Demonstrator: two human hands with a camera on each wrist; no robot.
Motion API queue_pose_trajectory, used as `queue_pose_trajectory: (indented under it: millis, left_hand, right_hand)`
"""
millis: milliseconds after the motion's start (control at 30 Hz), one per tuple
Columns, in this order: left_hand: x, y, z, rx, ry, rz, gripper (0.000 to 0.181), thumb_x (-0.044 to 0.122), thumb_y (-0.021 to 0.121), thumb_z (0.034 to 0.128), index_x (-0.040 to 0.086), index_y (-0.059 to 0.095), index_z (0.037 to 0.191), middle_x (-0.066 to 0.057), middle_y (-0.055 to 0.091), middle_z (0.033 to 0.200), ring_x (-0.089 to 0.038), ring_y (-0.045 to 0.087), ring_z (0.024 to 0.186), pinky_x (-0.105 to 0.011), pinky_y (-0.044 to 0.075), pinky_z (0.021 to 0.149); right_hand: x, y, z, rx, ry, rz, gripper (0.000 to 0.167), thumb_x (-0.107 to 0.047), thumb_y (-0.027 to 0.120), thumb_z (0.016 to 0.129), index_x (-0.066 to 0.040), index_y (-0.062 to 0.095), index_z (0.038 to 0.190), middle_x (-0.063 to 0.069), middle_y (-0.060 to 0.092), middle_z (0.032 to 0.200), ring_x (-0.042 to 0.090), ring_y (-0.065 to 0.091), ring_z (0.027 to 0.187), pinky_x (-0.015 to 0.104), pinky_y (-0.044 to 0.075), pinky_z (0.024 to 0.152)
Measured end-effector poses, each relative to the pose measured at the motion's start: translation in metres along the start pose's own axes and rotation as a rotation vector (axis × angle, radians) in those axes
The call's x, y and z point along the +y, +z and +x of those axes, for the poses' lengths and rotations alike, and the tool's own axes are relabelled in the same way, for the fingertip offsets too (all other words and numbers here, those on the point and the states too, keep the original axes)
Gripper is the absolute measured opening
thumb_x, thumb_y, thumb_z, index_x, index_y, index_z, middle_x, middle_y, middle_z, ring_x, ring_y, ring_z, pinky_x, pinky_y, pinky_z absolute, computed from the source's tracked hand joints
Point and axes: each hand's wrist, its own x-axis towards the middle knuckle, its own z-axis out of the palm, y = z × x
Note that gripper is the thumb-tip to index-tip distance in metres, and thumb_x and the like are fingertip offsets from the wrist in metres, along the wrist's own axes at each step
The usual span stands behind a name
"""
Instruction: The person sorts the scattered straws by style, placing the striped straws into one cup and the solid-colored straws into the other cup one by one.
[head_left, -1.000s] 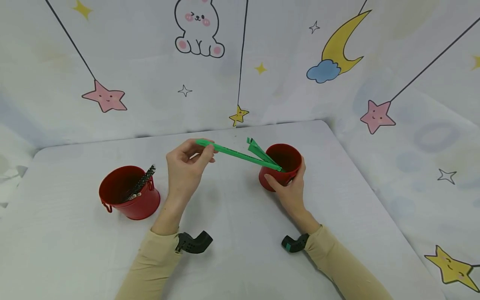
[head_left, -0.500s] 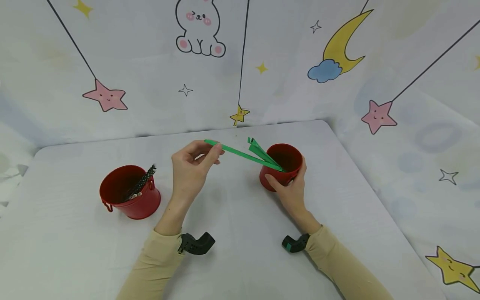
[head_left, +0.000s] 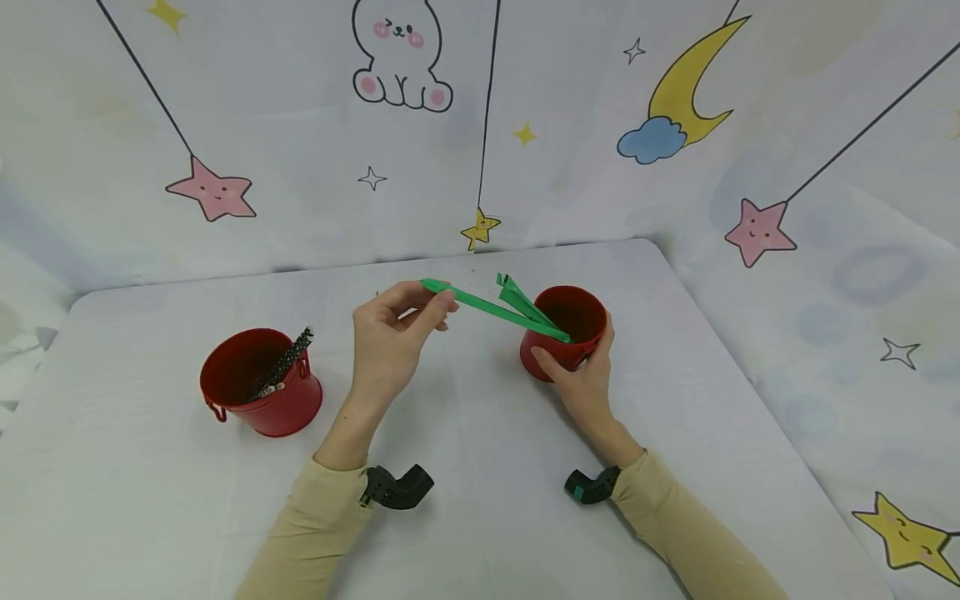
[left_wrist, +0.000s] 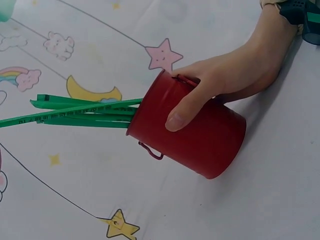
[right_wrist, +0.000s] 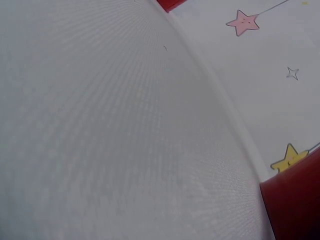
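My left hand (head_left: pixel 388 342) pinches one end of a long green stick (head_left: pixel 502 312) between thumb and fingers. Small black print runs along this stick in the left wrist view, and its far end reaches into the mouth of a small red bucket (left_wrist: pixel 195 130). Several similar green sticks (left_wrist: pixel 80 120) stand in that bucket and lean out over its rim. My right hand (head_left: pixel 581 387) grips the bucket's near right side, thumb on the front wall. In the right wrist view only part of the bucket (right_wrist: pixel 295 200) shows, and the hand is out of sight.
To the left stands a second red bucket (head_left: pixel 288 408) with side handles, holding black-and-white patterned sticks (head_left: pixel 288 362). A white-covered table (head_left: pixel 480 517) lies under everything, and a printed cloth (head_left: pixel 555 192) with stars and a moon hangs behind it.
My left hand has moved a little to the right, carrying its end of the green stick toward the bucket. The right hand and the bucket it grips stay in place.
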Motion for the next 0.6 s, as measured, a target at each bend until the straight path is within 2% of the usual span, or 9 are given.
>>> queue_pose_trajectory:
  millis: [167, 400, 600]
  left_hand:
    - [-0.0017, 0.0019, -0.0012, -0.036, -0.014, 0.016, 0.015, 0.007, 0.072, 0.0914, -0.002, 0.073, 0.103, 0.003, 0.074, 0.085, -0.018, 0.066, 0.072, -0.029, 0.060, 0.072]
    - [-0.0010, 0.0040, -0.0022, -0.081, -0.018, 0.028, 0.019, 0.006, 0.071, 0.0920, -0.001, 0.072, 0.110, -0.007, 0.075, 0.092, -0.016, 0.068, 0.075, -0.030, 0.061, 0.075]
    - [-0.0004, 0.0048, -0.0031, -0.115, -0.020, 0.022, 0.023, 0.006, 0.070, 0.0926, 0.000, 0.071, 0.115, -0.012, 0.075, 0.099, -0.023, 0.070, 0.080, -0.030, 0.060, 0.078]
  right_hand:
    - [-0.0019, 0.0004, -0.0003, -0.001, -0.007, -0.001, 0.092, 0.004, 0.077, 0.078, 0.004, 0.020, 0.150, 0.024, 0.040, 0.147, 0.043, 0.036, 0.135, 0.021, 0.047, 0.100]
    - [-0.0032, -0.0006, -0.0003, -0.009, 0.018, -0.001, 0.092, 0.004, 0.076, 0.079, 0.003, 0.018, 0.151, 0.021, 0.040, 0.148, 0.037, 0.037, 0.136, 0.022, 0.047, 0.101]
    - [-0.0028, -0.0006, -0.0002, -0.010, 0.020, -0.002, 0.092, 0.004, 0.076, 0.079, 0.002, 0.019, 0.151, 0.022, 0.040, 0.148, 0.039, 0.036, 0.136, 0.021, 0.047, 0.100]
